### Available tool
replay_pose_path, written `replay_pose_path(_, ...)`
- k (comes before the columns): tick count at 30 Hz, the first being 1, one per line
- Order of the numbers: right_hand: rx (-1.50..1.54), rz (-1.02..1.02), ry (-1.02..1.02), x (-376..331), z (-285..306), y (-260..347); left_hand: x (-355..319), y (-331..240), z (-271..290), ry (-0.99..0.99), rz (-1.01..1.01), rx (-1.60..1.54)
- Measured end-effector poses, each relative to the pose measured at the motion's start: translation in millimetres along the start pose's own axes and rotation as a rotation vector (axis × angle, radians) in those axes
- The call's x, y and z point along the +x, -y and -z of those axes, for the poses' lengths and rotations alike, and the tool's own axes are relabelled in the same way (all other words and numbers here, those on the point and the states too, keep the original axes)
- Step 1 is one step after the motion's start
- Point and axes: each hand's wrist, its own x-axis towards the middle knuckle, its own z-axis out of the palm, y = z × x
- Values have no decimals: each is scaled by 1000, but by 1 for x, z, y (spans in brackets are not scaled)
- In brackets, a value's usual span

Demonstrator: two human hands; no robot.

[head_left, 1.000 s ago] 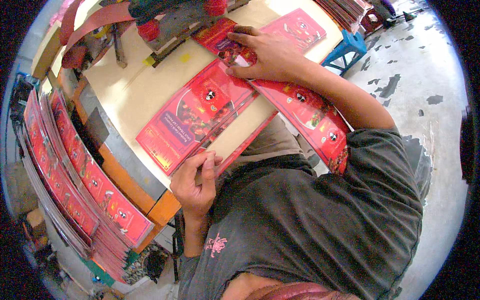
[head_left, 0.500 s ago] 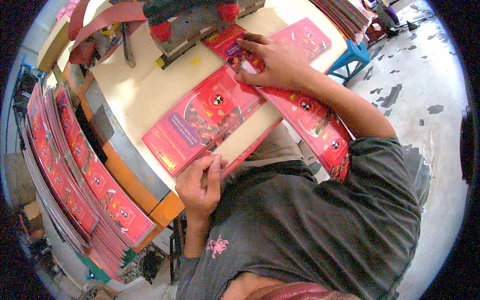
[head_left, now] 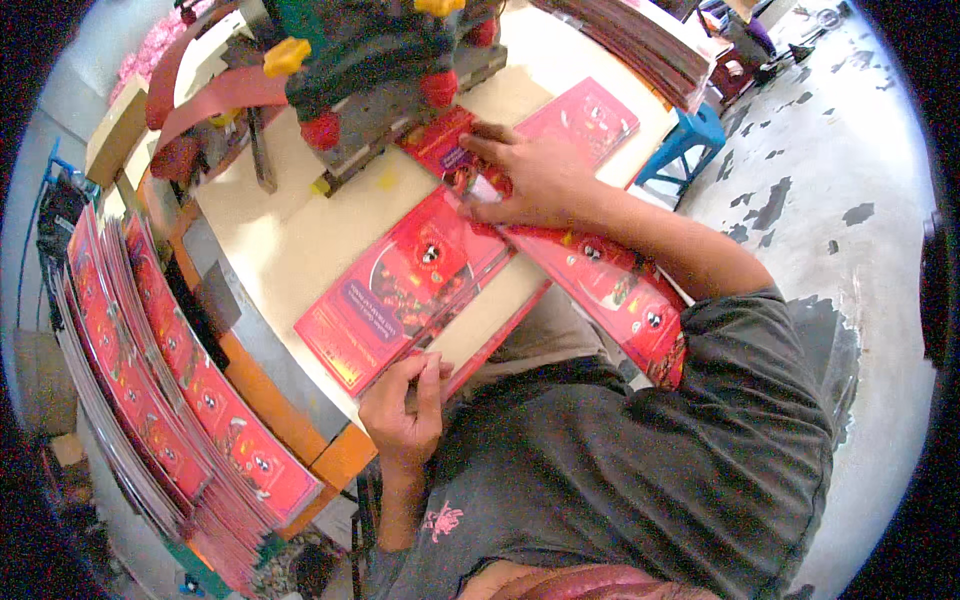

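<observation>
A flat red printed carton sheet [head_left: 410, 290] lies on the cream worktable [head_left: 270, 250] in front of me. My left hand [head_left: 405, 410] pinches its near edge at the table's front. My right hand [head_left: 525, 175] presses flat on the far end of the sheet, close to the green and red machine [head_left: 380, 60]. A longer strip of the same red printed sheets [head_left: 620, 300] runs under my right forearm toward my lap.
A fanned stack of red printed sheets [head_left: 170, 370] leans along the table's left side. Another pile of sheets [head_left: 630, 40] sits at the far right of the table. A blue stool [head_left: 690, 140] stands on the grey patchy floor to the right.
My right hand has slid a little nearer along the sheet's far end. The left hand stays pinched on the near edge. The view has shifted slightly.
</observation>
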Motion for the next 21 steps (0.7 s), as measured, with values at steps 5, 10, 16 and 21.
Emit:
replay_pose_path(5,-13,-54,73,0,15,8,2,-2,-3,-5,71,-76)
replay_pose_path(10,-12,-22,-10,2,-7,-5,0,0,0,-5,53,-70)
replay_pose_path(16,71,-19,31,-1,4,7,1,-4,3,13,97,-93)
replay_pose_path(21,18,-92,51,0,7,11,1,-2,4,-6,-6,-30)
